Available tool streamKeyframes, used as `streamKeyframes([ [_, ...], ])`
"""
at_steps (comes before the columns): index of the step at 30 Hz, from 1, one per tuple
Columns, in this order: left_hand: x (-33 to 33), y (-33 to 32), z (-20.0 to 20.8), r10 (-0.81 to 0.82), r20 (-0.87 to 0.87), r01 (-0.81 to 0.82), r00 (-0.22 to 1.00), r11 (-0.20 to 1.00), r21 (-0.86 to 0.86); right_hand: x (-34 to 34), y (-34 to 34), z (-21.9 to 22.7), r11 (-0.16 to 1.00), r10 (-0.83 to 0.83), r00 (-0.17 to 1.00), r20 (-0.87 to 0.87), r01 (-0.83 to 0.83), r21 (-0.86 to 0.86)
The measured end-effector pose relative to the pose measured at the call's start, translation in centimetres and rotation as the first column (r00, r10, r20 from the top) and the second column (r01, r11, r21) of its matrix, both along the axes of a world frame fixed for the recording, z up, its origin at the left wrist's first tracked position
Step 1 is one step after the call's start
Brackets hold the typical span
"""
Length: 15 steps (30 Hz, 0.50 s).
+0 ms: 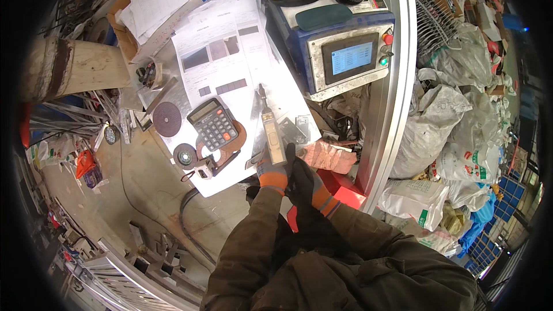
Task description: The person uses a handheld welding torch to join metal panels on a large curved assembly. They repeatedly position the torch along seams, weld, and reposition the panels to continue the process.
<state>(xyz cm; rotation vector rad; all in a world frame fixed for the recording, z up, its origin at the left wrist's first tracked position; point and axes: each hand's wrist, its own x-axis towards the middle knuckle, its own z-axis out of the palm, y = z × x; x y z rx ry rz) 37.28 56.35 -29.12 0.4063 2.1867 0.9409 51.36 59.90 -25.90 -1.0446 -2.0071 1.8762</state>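
My left hand (273, 175), in a grey glove with an orange cuff, is closed round the lower end of a long, narrow tan handheld tool (273, 136). The tool's thin dark tip points away from me over the table; its exact kind does not show. Close against the left hand is my right hand (302, 179), in a dark glove with an orange cuff. Its fingers are in shadow, and whether they grip anything is hidden. Left of the tool, a black calculator (212, 125) lies partly on a brown disc (235, 138). Printed sheets (222, 40) cover the far part of the table.
A tape measure (204, 169) and a small round disc (185, 155) lie at the white table's (245, 174) near left edge. A dark abrasive disc (167, 119) is farther left. A control box (350, 57) with a lit screen stands right, beside a metal rail (397, 80) and stacked sacks (432, 115).
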Motion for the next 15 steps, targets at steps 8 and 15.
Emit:
streamKeyframes([
  [8, 0.8, 0.0, -0.7, 0.037, 0.03, -0.038, 0.999, 0.998, 0.045, 0.8, -0.3, -0.9, 0.999, -0.052, 0.999, -0.003, 0.052, -0.017],
  [15, 1.9, -0.7, -3.7, 0.015, 0.029, -0.017, 0.999, 0.998, 0.063, 1.4, -0.8, -1.9, 0.97, -0.047, 0.998, -0.048, 0.057, 0.236],
])
